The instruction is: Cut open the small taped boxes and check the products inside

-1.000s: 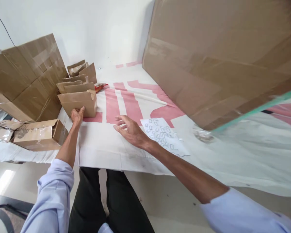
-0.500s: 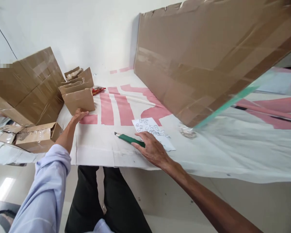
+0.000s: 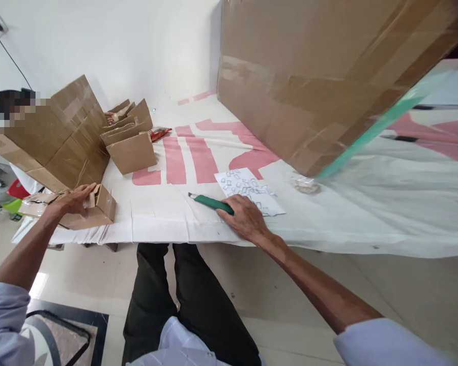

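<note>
My left hand [image 3: 74, 201] is on a small cardboard box [image 3: 103, 206] at the table's front left. Its fingers reach over the top and its thumb lies on the near side, gripping the box. My right hand [image 3: 246, 216] is closed round the back end of a green utility knife [image 3: 210, 202]. The knife's blade end points left, just above the white cloth. Beside that hand lies a white paper [image 3: 269, 206] with small dark outlines, partly hidden by the fingers.
A large carton [image 3: 290, 91] stands at right. Another carton [image 3: 70, 134] is at left, with a person partly hidden behind it. Smaller cardboard pieces [image 3: 133, 152] stand beside a red packet [image 3: 160, 133]. A clear tape roll [image 3: 306, 184] lies on the white-and-pink cloth [image 3: 168, 216].
My left hand has moved from the standing cardboard pieces to the small box, which has shifted slightly right and nearer. My right hand has closed on the utility knife. The view has shifted.
</note>
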Tool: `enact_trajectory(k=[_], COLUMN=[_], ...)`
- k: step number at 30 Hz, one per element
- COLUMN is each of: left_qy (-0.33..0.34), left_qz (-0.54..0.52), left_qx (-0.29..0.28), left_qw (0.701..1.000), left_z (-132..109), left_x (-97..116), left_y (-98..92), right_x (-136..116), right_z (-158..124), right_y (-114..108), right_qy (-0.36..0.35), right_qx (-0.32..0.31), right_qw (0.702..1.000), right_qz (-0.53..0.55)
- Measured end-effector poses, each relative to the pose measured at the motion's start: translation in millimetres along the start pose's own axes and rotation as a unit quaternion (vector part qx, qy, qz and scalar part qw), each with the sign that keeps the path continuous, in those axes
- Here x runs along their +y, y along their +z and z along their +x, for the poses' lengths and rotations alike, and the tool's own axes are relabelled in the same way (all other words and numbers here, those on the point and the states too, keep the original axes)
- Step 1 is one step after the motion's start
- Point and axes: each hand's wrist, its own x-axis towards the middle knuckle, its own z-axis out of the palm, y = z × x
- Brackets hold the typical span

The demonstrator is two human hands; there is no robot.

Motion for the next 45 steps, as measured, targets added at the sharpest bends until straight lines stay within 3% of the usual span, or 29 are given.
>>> enact_trajectory(k=[4,10,12,13,15,18,20,22,24,27,31,34,40,45], left_qy=[0.007,0.161,0.206,0.222,0.228,0.166,0.129,0.112,0.105,0.097,0.059,0.016,-0.026,-0.047], left_qz=[-0.010,-0.116,-0.162,-0.187,-0.236,-0.306,-0.357,-0.407,-0.448,-0.498,-0.552,-0.577,-0.577,-0.538], left_qx=[0.007,0.095,0.091,0.088,0.091,0.116,0.091,0.055,0.045,0.082,0.138,0.166,0.185,0.222], left_qw=[1.000,0.975,0.961,0.953,0.940,0.930,0.921,0.905,0.887,0.858,0.821,0.799,0.795,0.812], left_z=[-2,-2,-5,-7,-15,-30,-40,-47,-49,-50,-55,-63,-71,-67], left_x=[44,180,210,216,207,158,126,110,108,119,122,117,117,114], left_y=[2.4,21.3,23.5,22.9,20.8,24.5,36.2,53.7,72.1,91.9,102.6,105.0,110.2,126.3], right_x=[2,8,10,10,11,11,8,1,-10,-32,-60,-69,-66,-73], right_z=[-4,-4,-4,-5,-7,-11,-12,-11,-8,-3,-6,-12,-37,-59], right_y=[2,1,-3,-5,-9,-13,-15,-17,-17,-12,5,14,3,-14], right_qy=[0.004,0.018,0.018,0.017,0.014,0.006,0.000,0.001,0.011,0.019,-0.022,-0.069,-0.155,-0.222], right_qx=[0.013,0.024,0.016,0.012,0.013,0.030,0.029,0.013,-0.003,-0.014,-0.004,0.043,0.161,0.221], right_qw=[1.000,0.999,0.999,0.998,0.998,0.998,0.998,0.999,0.999,0.998,0.998,0.995,0.972,0.946], right_qz=[-0.004,-0.034,-0.049,-0.055,-0.063,-0.063,-0.057,-0.051,-0.053,-0.063,-0.063,-0.050,-0.078,-0.089])
